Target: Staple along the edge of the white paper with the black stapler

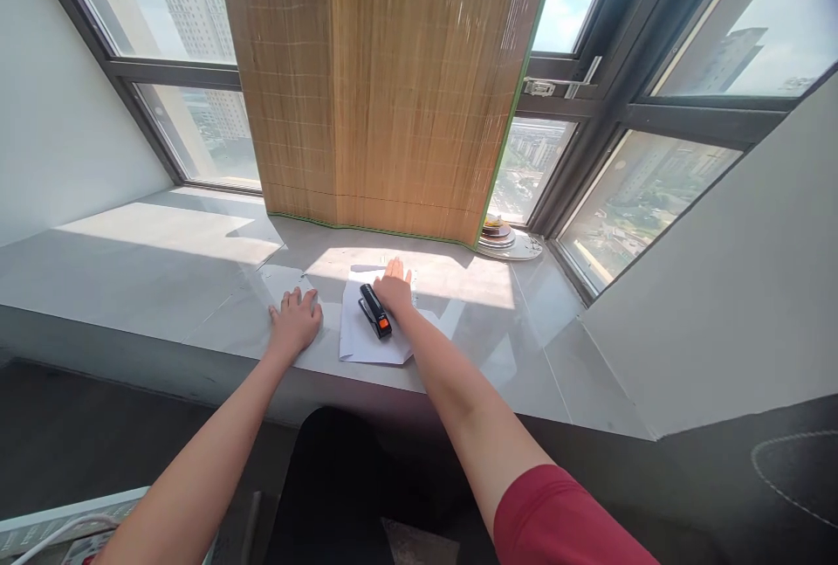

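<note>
A black stapler (375, 311) with an orange end lies on white sheets of paper (367, 342) on a grey stone window ledge (163, 277). My right hand (394, 285) rests flat on the paper just right of the stapler, fingers stretched toward the window. My left hand (294, 318) lies palm down on the ledge, left of the paper, fingers spread, holding nothing. A thin clear sheet or sleeve (278, 279) lies just beyond my left hand.
A bamboo blind (386, 85) hangs down to the ledge behind the paper. A stack of small plates (507, 240) sits at the window, right of the blind. White walls close both sides. A dark chair or stool (333, 478) is below the ledge.
</note>
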Demonstrator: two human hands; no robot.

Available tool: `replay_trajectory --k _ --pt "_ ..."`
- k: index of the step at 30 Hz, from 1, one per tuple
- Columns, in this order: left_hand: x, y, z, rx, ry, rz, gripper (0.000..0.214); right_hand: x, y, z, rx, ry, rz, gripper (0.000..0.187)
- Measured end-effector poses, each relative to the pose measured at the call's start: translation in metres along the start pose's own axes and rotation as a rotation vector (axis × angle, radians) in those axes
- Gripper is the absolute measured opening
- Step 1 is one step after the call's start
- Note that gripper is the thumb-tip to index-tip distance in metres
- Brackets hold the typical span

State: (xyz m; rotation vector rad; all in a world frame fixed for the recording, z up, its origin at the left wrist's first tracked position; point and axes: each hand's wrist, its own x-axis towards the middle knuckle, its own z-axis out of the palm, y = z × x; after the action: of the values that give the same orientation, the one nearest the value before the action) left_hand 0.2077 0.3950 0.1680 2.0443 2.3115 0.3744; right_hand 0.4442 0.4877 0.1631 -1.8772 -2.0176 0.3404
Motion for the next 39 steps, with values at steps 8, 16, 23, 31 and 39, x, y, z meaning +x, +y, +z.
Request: replay_trajectory --k 8,16,23,31,39 --pt "0.000 -0.006 0.002 0.001 -0.005 0.006 0.061 -0.034 0.065 -0.027 -0.060 0.066 0.076 0.070" --pt "-0.023 0.074 0.013 -0.285 0.086 0.266 0.046 -0.059 0.127 -0.064 -0.102 0.098 0.184 0.067" --pt "-0.038 0.169 0.052 -0.380 0.045 0.416 0.043 -0.060 0.140 -0.067 -0.070 0.121 0.199 0.065" --pt "-0.036 0.169 0.058 -0.301 0.104 0.447 0.039 -0.063 0.140 -0.070 0.026 0.175 0.189 0.061" --pt "-0.039 0.173 0.046 -0.296 0.081 0.422 0.035 -0.094 0.135 -0.136 0.525 0.490 0.030 0.047"
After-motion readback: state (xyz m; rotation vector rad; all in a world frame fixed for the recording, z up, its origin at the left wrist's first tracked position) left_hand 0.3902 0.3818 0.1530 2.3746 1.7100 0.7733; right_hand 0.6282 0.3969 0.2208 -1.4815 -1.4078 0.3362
